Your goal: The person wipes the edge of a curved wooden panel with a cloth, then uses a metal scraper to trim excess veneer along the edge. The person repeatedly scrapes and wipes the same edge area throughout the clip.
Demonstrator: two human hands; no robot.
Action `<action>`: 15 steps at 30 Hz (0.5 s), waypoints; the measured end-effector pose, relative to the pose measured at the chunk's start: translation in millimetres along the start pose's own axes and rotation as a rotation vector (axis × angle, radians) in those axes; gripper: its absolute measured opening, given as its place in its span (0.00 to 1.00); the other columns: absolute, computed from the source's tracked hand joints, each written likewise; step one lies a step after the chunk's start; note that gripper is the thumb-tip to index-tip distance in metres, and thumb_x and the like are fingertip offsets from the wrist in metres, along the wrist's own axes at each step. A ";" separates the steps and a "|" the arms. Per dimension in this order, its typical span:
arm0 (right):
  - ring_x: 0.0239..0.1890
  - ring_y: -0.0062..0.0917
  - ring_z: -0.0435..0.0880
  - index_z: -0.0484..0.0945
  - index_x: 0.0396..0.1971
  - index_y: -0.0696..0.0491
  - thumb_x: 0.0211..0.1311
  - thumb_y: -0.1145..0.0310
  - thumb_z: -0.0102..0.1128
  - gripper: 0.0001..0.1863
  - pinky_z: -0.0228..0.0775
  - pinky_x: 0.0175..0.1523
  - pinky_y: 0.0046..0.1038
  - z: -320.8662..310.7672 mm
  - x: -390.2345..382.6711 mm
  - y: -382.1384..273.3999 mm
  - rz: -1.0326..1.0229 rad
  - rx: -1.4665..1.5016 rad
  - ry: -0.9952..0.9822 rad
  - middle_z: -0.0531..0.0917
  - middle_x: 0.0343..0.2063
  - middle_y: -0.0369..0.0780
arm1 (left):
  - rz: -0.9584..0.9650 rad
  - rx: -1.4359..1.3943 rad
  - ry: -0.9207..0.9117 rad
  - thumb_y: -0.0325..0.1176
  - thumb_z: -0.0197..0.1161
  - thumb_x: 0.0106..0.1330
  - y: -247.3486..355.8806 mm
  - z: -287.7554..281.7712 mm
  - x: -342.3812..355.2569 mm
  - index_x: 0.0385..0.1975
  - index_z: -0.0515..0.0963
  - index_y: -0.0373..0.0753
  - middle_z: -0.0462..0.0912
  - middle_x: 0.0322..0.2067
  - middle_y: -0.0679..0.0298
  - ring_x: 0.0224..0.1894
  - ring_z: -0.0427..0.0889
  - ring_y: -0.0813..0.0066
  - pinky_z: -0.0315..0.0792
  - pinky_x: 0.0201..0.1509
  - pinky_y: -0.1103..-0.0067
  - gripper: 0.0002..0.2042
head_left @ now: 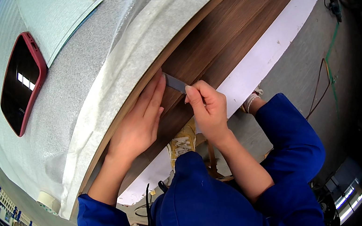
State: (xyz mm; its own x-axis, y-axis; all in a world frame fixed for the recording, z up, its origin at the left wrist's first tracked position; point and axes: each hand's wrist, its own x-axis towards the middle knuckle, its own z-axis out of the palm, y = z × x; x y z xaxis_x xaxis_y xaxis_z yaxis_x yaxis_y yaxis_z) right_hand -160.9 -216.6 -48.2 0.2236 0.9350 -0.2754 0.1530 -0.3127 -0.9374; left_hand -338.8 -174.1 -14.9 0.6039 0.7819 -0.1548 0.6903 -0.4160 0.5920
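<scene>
In front of me is a dark brown wood-grain panel (224,25) with a raised brown edge (191,26). My right hand (210,110) pinches a short, flat grey strip (175,83) between thumb and bent fingers. The strip's far end meets the fingertips of my left hand (137,122); whether they press on it cannot be made out. My left hand lies along the inside of the raised edge, its fingers stretched out and close together. The strip's exact kind is unclear.
A phone in a red case (20,86) and a pale green sheet (63,25) lie on the grey padded surface at left. White covering (95,112) follows the edge. A white board edge (270,49) borders the panel. Cables (334,60) run across the floor at right.
</scene>
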 end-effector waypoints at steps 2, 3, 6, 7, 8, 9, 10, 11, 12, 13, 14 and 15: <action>0.21 0.24 0.72 0.74 0.23 0.59 0.68 0.71 0.58 0.13 0.62 0.28 0.26 0.5 -0.9 -1.2 -0.014 -0.022 -0.001 0.74 0.19 0.39 | -0.005 0.007 -0.005 0.26 0.59 0.61 -0.1 -0.7 -1.7 0.68 0.64 0.36 0.61 0.70 0.53 0.69 0.65 0.52 0.58 0.72 0.65 0.31; 0.22 0.25 0.72 0.74 0.23 0.59 0.68 0.71 0.58 0.13 0.63 0.28 0.26 0.9 -1.6 -1.5 -0.014 -0.025 -0.005 0.74 0.19 0.39 | -0.005 0.009 -0.005 0.26 0.59 0.61 -0.2 -0.9 -2.6 0.68 0.64 0.36 0.61 0.70 0.53 0.69 0.65 0.52 0.58 0.72 0.65 0.31; 0.22 0.26 0.72 0.73 0.23 0.59 0.68 0.71 0.58 0.13 0.63 0.28 0.26 1.7 -3.1 -0.9 -0.012 -0.028 -0.013 0.74 0.19 0.40 | 0.001 -0.001 0.005 0.26 0.59 0.62 -1.0 -0.9 -5.0 0.67 0.64 0.36 0.61 0.70 0.53 0.68 0.65 0.51 0.58 0.73 0.65 0.30; 0.22 0.26 0.72 0.73 0.23 0.59 0.68 0.71 0.58 0.13 0.63 0.28 0.26 1.9 -3.3 -0.2 -0.012 -0.025 -0.014 0.74 0.19 0.40 | 0.005 -0.007 0.010 0.26 0.59 0.62 -1.3 -0.6 -5.4 0.67 0.65 0.36 0.61 0.70 0.53 0.68 0.65 0.51 0.58 0.73 0.65 0.30; 0.22 0.26 0.72 0.73 0.23 0.59 0.68 0.71 0.58 0.13 0.63 0.28 0.27 2.0 -3.5 0.2 -0.012 -0.022 -0.015 0.74 0.19 0.40 | 0.007 -0.005 0.009 0.26 0.59 0.62 -1.7 -0.3 -5.6 0.67 0.65 0.36 0.62 0.70 0.53 0.68 0.65 0.51 0.58 0.72 0.65 0.30; 0.22 0.26 0.72 0.73 0.23 0.59 0.68 0.71 0.58 0.13 0.63 0.28 0.27 2.5 -3.8 -0.1 -0.011 -0.023 -0.015 0.74 0.19 0.40 | 0.006 -0.002 0.008 0.26 0.59 0.62 -1.8 -0.7 -6.2 0.67 0.65 0.36 0.62 0.70 0.53 0.68 0.65 0.51 0.58 0.72 0.65 0.30; 0.22 0.26 0.72 0.73 0.23 0.59 0.68 0.71 0.58 0.13 0.63 0.28 0.27 3.0 -4.4 -0.6 -0.011 -0.025 -0.015 0.74 0.19 0.40 | 0.006 0.001 0.006 0.27 0.59 0.62 -1.9 -0.9 -6.8 0.67 0.65 0.36 0.62 0.70 0.53 0.68 0.66 0.51 0.58 0.72 0.65 0.30; 0.22 0.26 0.72 0.73 0.23 0.59 0.68 0.71 0.58 0.13 0.63 0.28 0.27 3.4 -4.9 -0.9 -0.011 -0.026 -0.015 0.74 0.19 0.40 | 0.005 0.001 0.004 0.27 0.59 0.62 -2.0 -1.1 -7.3 0.67 0.65 0.36 0.62 0.69 0.53 0.68 0.66 0.51 0.58 0.72 0.65 0.30; 0.22 0.26 0.72 0.73 0.23 0.59 0.68 0.71 0.58 0.13 0.63 0.28 0.27 4.2 -5.6 -1.0 -0.014 -0.029 -0.018 0.74 0.19 0.40 | 0.002 0.000 0.003 0.27 0.59 0.62 -2.4 -1.2 -8.4 0.67 0.65 0.36 0.62 0.69 0.53 0.68 0.66 0.51 0.58 0.72 0.65 0.30; 0.22 0.26 0.72 0.73 0.23 0.59 0.68 0.71 0.58 0.13 0.63 0.28 0.27 4.9 -6.4 -0.9 -0.016 -0.032 -0.021 0.74 0.19 0.40 | -0.001 0.000 0.001 0.27 0.59 0.62 -2.8 -1.2 -9.6 0.67 0.65 0.36 0.62 0.69 0.52 0.68 0.66 0.50 0.58 0.72 0.65 0.30; 0.22 0.27 0.72 0.73 0.23 0.59 0.68 0.71 0.58 0.13 0.63 0.28 0.27 5.8 -7.3 -0.6 -0.019 -0.035 -0.025 0.74 0.19 0.40 | -0.004 -0.002 0.000 0.27 0.59 0.62 -3.1 -1.2 -11.4 0.67 0.65 0.36 0.62 0.69 0.52 0.68 0.66 0.51 0.59 0.72 0.65 0.30; 0.22 0.27 0.72 0.73 0.23 0.59 0.68 0.72 0.58 0.13 0.63 0.28 0.27 6.6 -8.4 -0.1 -0.024 -0.029 -0.025 0.74 0.19 0.40 | -0.006 -0.005 0.001 0.27 0.59 0.62 -2.9 -1.2 -12.7 0.67 0.65 0.36 0.62 0.69 0.52 0.67 0.66 0.51 0.59 0.72 0.65 0.30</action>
State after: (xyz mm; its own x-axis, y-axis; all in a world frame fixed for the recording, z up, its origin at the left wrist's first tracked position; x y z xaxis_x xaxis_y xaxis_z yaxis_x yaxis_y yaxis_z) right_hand -169.1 -223.3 -47.3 0.1953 0.9461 -0.2582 0.1864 -0.2943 -0.9374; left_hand -348.9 -182.3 -13.7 0.5997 0.7846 -0.1575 0.6918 -0.4094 0.5948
